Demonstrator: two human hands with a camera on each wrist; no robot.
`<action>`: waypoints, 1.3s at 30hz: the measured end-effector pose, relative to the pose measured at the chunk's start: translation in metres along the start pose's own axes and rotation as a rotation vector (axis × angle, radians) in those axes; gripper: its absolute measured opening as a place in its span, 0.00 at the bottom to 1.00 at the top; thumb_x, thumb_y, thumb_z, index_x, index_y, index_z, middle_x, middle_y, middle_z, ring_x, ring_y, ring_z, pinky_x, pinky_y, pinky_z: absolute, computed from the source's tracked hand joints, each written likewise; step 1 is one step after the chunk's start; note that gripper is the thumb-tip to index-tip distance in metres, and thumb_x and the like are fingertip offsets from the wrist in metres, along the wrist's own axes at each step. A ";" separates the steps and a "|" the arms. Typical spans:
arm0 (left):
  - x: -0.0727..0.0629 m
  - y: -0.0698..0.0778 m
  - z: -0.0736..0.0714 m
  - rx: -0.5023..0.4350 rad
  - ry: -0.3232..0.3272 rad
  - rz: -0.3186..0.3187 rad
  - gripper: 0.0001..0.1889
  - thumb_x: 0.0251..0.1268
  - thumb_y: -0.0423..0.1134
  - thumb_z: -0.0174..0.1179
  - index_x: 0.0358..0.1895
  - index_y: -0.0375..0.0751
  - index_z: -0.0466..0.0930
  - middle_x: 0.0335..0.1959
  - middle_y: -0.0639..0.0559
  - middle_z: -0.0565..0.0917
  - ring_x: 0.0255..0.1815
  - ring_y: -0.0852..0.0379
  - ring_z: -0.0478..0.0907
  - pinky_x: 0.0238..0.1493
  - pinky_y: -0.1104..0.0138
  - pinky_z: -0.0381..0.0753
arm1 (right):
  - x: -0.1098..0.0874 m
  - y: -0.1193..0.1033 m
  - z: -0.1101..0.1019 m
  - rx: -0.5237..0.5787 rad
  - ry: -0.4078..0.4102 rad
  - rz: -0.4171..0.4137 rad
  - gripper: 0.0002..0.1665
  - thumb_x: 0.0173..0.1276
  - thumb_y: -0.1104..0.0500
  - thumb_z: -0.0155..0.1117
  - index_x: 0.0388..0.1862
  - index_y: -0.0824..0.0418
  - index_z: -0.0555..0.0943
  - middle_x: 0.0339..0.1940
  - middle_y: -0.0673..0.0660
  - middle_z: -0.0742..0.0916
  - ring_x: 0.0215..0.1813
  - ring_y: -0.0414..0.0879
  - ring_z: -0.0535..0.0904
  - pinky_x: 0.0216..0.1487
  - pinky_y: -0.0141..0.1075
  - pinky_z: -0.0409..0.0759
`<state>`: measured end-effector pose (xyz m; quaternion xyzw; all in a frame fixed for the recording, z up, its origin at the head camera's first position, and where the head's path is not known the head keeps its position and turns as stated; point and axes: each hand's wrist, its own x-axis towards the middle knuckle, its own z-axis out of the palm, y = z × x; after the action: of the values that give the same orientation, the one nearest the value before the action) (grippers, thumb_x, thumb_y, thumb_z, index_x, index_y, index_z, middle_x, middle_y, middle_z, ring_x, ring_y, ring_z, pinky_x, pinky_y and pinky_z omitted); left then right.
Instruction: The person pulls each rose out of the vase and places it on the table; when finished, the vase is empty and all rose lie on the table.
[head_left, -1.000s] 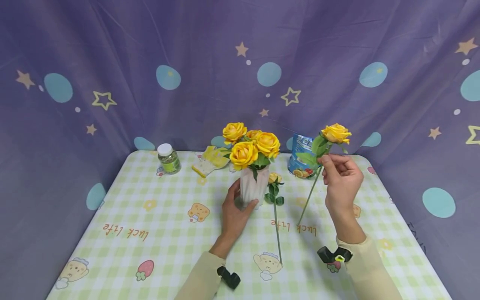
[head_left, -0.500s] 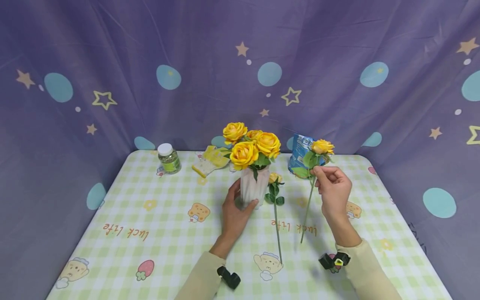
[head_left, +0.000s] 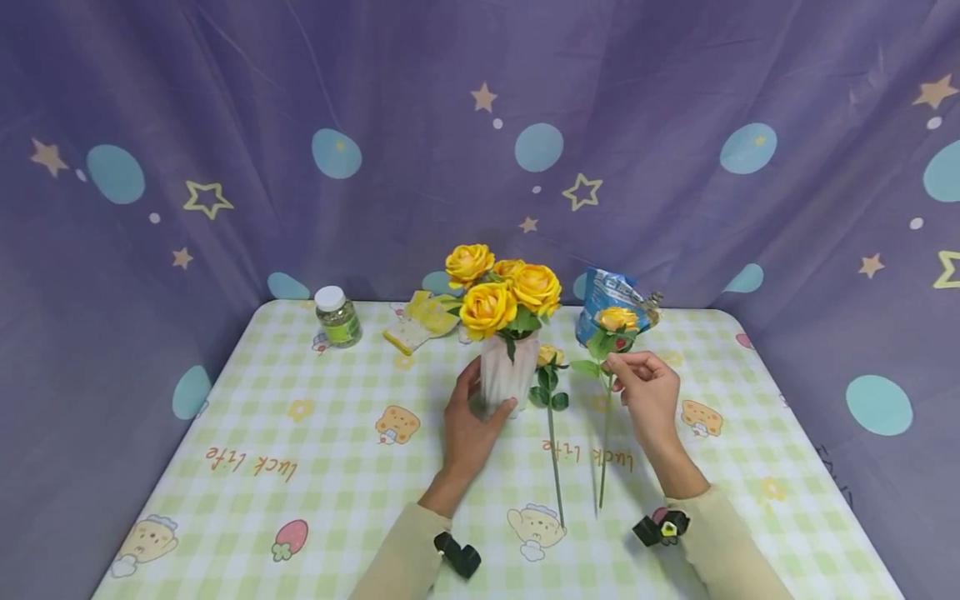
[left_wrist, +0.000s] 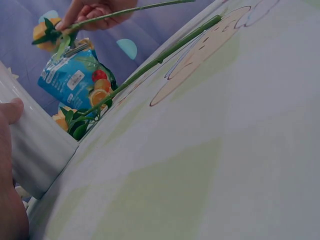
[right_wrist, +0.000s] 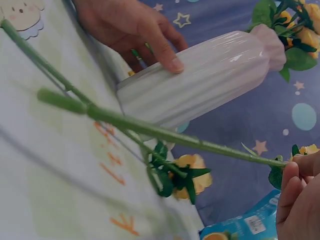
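My left hand [head_left: 472, 425] grips the lower part of a pale, ribbed vase [head_left: 504, 371], thumb on its front. The vase stands upright and bears several yellow roses [head_left: 487, 308]. To its right, my right hand [head_left: 650, 396] pinches the stem of a single yellow rose [head_left: 618, 318] just below the leaves. Its bare stem [right_wrist: 175, 137] slants down, the cut end near or above the tabletop; whether it touches I cannot tell. Another yellow rose [head_left: 550, 357] lies on the cloth between the vase and the right hand, stem towards me.
A blue pouch [head_left: 597, 300] stands behind the held rose. Yellow and white gloves [head_left: 427, 321] lie back left of the vase. Further left is a white-lidded jar [head_left: 338, 318]. A checked cloth [head_left: 247, 517] covers the table, and a purple curtain [head_left: 420, 150] hangs behind.
My right hand has moved left, down and nearer to me, bringing the rose closer to the one lying on the cloth. The left hand and the vase have stayed in place.
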<state>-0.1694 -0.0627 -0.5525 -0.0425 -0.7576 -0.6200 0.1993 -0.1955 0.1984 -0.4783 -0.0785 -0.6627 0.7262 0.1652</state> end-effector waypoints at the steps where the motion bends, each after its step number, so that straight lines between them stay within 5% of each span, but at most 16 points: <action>1: 0.000 0.000 0.000 0.003 -0.001 0.000 0.43 0.64 0.38 0.83 0.82 0.48 0.73 0.76 0.49 0.81 0.72 0.46 0.81 0.74 0.45 0.78 | 0.000 0.002 0.000 -0.014 -0.005 0.008 0.05 0.75 0.65 0.77 0.40 0.68 0.90 0.27 0.47 0.93 0.20 0.39 0.81 0.18 0.27 0.73; 6: -0.001 0.000 0.001 0.010 -0.013 -0.010 0.43 0.65 0.38 0.83 0.82 0.50 0.73 0.76 0.50 0.81 0.72 0.46 0.81 0.74 0.45 0.78 | 0.000 0.014 -0.001 -0.061 -0.029 0.065 0.09 0.75 0.63 0.78 0.43 0.70 0.89 0.27 0.46 0.93 0.21 0.39 0.81 0.21 0.28 0.75; 15: 0.000 0.001 0.001 0.012 -0.023 -0.015 0.43 0.65 0.39 0.83 0.82 0.49 0.72 0.77 0.51 0.80 0.72 0.45 0.81 0.74 0.44 0.77 | 0.003 0.031 0.000 -0.065 -0.118 0.209 0.06 0.78 0.64 0.75 0.38 0.58 0.89 0.28 0.44 0.93 0.21 0.36 0.81 0.22 0.27 0.74; 22: 0.001 0.002 -0.001 -0.009 -0.018 -0.008 0.43 0.65 0.38 0.82 0.82 0.49 0.73 0.77 0.51 0.80 0.71 0.44 0.81 0.74 0.43 0.77 | 0.005 0.046 -0.003 -0.122 -0.189 0.273 0.09 0.80 0.61 0.74 0.51 0.66 0.89 0.32 0.44 0.94 0.25 0.36 0.84 0.25 0.28 0.77; 39: 0.001 0.001 -0.001 -0.021 0.002 -0.002 0.42 0.65 0.38 0.82 0.81 0.48 0.74 0.77 0.50 0.81 0.70 0.43 0.81 0.73 0.41 0.78 | 0.010 0.057 -0.003 -0.255 -0.246 0.292 0.18 0.79 0.63 0.73 0.61 0.73 0.87 0.36 0.51 0.96 0.27 0.37 0.85 0.26 0.30 0.81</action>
<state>-0.1701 -0.0636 -0.5506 -0.0434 -0.7509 -0.6283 0.1989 -0.2111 0.2009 -0.5344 -0.1047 -0.7457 0.6570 -0.0351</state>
